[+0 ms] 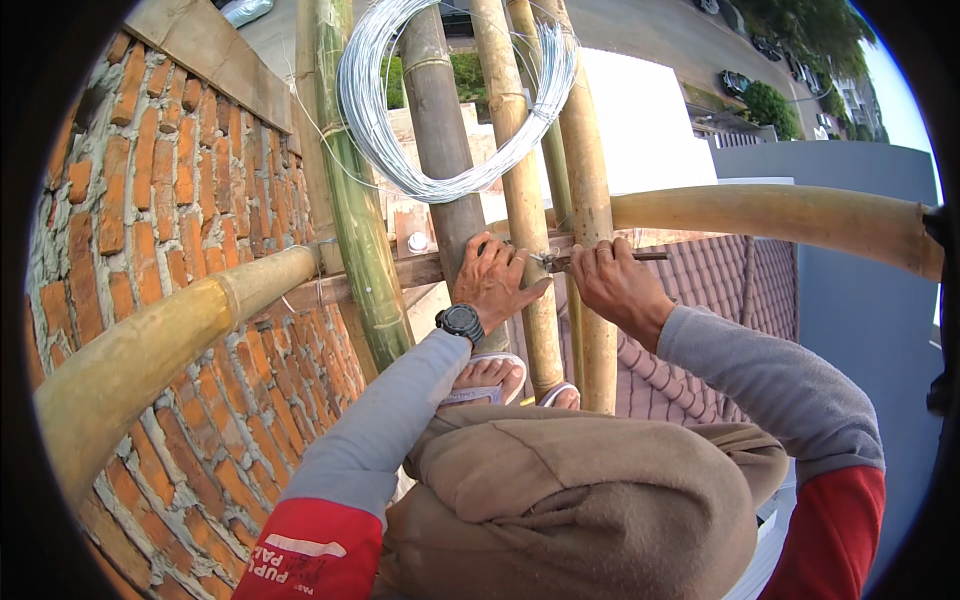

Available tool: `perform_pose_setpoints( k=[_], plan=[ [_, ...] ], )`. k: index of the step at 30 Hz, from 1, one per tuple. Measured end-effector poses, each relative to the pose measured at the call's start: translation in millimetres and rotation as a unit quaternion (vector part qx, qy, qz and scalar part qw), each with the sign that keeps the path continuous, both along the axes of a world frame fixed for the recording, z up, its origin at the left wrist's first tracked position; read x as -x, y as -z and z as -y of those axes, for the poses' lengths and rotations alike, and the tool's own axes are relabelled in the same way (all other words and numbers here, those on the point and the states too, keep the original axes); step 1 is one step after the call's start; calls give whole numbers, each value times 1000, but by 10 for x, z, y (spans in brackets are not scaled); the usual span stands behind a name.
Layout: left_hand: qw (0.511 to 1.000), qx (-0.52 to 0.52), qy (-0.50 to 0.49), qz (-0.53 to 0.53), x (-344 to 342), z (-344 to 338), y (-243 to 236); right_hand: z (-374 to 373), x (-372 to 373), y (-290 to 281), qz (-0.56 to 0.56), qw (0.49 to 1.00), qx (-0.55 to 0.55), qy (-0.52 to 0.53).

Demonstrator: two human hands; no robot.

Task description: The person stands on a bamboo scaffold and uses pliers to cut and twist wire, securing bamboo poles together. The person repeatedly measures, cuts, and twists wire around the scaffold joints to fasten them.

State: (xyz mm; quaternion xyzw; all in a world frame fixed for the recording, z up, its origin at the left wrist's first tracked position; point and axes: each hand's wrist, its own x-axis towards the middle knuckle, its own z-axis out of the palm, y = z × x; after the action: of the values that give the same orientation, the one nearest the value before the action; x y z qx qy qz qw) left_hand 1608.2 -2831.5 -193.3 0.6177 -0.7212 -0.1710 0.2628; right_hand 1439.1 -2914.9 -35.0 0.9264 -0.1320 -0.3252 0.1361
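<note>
My left hand grips the dark bamboo pole, its thumb stretched across the paler bamboo pole beside it. My right hand is closed round dark metal pincers, whose handle sticks out to the right. Their jaws point left, at a wire tie on the pale pole, close to my left fingers. Exactly how the jaws meet the wire is too small to tell. Beyond my hands, a large coil of silvery wire hangs round the upright poles.
Rough brick wall rises at the left. Horizontal bamboo poles run left and right. A green bamboo pole stands left of my hands. My sandalled foot is below. Tiled roof and street lie beneath.
</note>
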Motion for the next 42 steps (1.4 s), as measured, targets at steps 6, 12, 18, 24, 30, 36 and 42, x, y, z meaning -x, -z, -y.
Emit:
perform_pose_setpoints(
  k=[6, 12, 18, 24, 30, 36, 42],
  plan=[
    [1000, -6, -24, -9, 6, 26, 22, 168, 115, -50, 18, 903, -204, 378],
    [999, 0, -29, -43, -11, 13, -26, 58, 261, -92, 41, 940, -146, 304],
    [999, 4, -25, -40, -14, 27, 0, 8, 168, -197, -139, 985, 93, 47],
    [997, 34, -42, -49, -14, 36, 30, 210, 347, -81, -92, 847, -270, 448],
    [998, 12, -38, -49, -26, 49, -34, 374, 514, -56, -58, 463, -483, 741],
    [999, -24, -16, -46, -27, 45, -87, 207, 229, -306, -76, 917, -208, 331],
    [999, -2, -27, -38, -23, 52, -74, 281, 313, -335, 12, 997, 59, -52]
  ],
)
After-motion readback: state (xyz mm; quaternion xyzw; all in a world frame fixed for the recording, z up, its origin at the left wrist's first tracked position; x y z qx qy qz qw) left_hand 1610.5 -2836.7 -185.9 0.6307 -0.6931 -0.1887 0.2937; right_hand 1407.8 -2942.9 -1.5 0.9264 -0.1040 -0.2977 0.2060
